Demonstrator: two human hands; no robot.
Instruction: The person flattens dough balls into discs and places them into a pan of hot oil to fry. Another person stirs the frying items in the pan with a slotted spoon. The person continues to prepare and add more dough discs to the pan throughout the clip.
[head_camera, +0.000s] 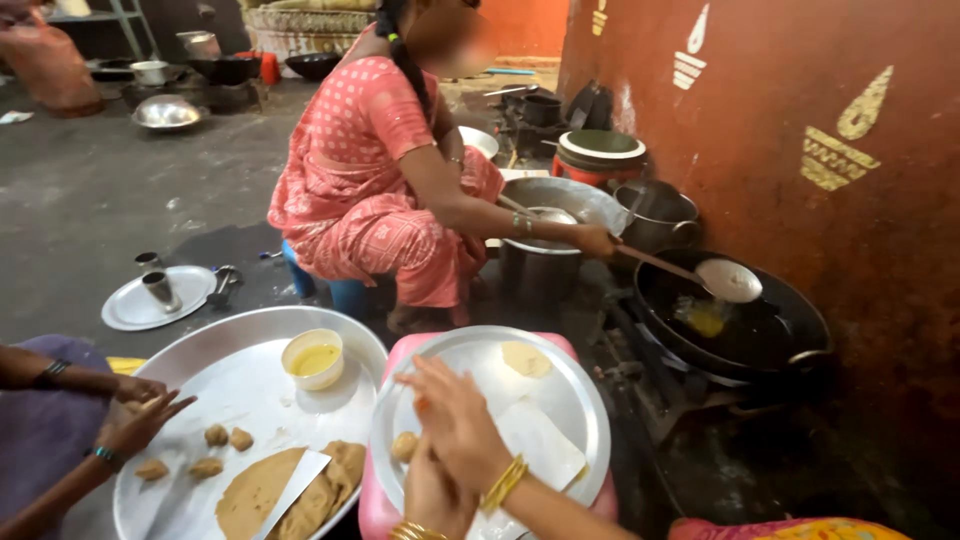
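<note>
Here, at the near edge of the scene, the person's two hands are pressed palm to palm over a round steel plate (590, 420) that sits on a pink stool (372, 505). The right hand (458, 420) lies on top with its fingers stretched out flat and slightly spread, pointing far and left; the left hand (432, 492) is underneath, fingers also straight. Whether a piece of dough is between the palms cannot be told, as the hands hide it.

A small dough ball (404, 446) rests on the plate, touching or just beside the left hand. It is roundish, so it has no clear long axis and points nowhere in particular. A flattened dough disc (526, 359) lies at the far side of the plate, and a white sheet (538, 440) to the right of the hands.

As a judgement: the dough ball sits close to the plate's left rim, so a sweep of the wrist could nudge it off. To the far right, a dark frying pan (745, 335) holds hot oil, where another person in pink works a ladle (728, 281); a splash could reach this way.

To the left, another person's hands (140, 412) hover over a large tray (200, 345) with a yellow bowl (313, 358).
</note>
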